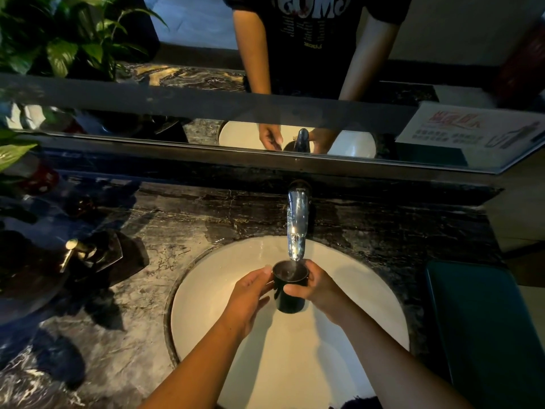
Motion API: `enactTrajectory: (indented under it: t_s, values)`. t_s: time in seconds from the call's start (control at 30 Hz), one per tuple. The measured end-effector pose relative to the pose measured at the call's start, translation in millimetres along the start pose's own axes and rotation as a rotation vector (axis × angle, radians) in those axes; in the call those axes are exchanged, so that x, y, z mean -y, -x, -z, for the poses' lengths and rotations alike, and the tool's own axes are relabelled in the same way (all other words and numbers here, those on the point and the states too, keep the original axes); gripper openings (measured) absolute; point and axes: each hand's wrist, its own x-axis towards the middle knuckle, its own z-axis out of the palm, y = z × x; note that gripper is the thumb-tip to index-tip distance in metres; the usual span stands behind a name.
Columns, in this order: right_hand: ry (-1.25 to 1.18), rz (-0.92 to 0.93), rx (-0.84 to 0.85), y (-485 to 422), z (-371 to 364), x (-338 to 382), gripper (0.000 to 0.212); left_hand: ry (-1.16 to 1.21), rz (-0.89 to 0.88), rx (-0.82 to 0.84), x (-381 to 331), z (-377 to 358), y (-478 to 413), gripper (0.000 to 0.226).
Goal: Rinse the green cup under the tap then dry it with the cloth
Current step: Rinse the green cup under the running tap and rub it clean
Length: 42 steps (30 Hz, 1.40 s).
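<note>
Counter: dark veined marble countertop [182,231], running back to the mirror frame [206,160].
Set in: round white basin [362,290], centre-right.
Behind basin: chrome tap [298,225], spout over the bowl.
Left: black dish [118,252], brass pump [73,249] beside it.
Right: flat teal rectangle [483,335] near the basin; cloth or mat, unclear.

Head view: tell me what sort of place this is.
Likely a washroom, perhaps a public one: a white basin set in a dark marble counter, a chrome tap over the cup, a wide mirror behind, and a printed notice.
</note>
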Motion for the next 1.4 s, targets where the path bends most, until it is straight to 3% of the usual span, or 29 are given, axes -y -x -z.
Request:
enactTrajectory:
  t_s: [0.37, 0.7, 0.9, 1.1, 1.3, 1.4]
  values:
    - [0.016, 0.01, -0.019, -0.2, 7.3, 0.5, 0.068, -0.005, 0.001, 0.001, -2.3, 0.3, 1.6, 0.03]
    - [0.217, 0.019, -0.036, 7.8, 4.7, 2.5, 0.07, -0.001, 0.017, 0.025, 6.9, -7.1, 3.2, 0.028]
    - [0.173, -0.054, 0.012, 18.7, 4.1, 3.6, 0.055, 0.133, 0.081, 0.102, 16.5, -8.6, 4.0, 0.033]
    - [0.088, -0.174, 0.026, 24.1, 1.1, 0.0, 0.08, 0.207, 0.149, 0.136, 25.1, -9.6, 3.9, 0.041]
    - [0.091, -0.298, 0.045, 30.7, 4.7, 2.0, 0.069, 0.215, 0.22, 0.178, 30.7, -7.3, 4.8, 0.048]
    - [0.105, -0.326, 0.051, 34.4, 6.5, 5.5, 0.081, 0.234, 0.238, 0.18, 32.9, -7.6, 7.5, 0.047]
